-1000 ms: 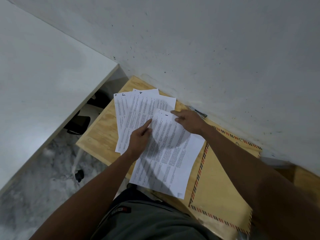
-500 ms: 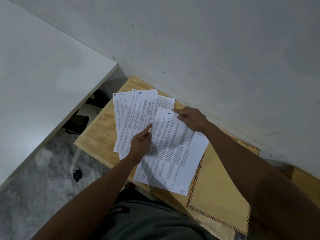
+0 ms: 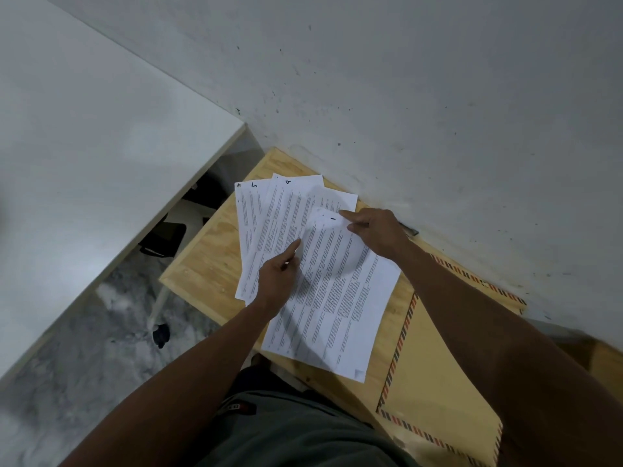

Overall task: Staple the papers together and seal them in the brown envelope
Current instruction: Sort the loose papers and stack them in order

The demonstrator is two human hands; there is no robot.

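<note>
Squaring the fanned papers w/ both hands flat & unclenched, left hand should sweep 10-o'clock sheets under the right hand, brown envelope waiting at 4 o'clock.

Dim, soft light; corners bend, perhaps slightly blurred.

I'm seeing a wooden table against a speckled gray wall, white desk at left, marbled floor w/ 1 black caster.
</note>
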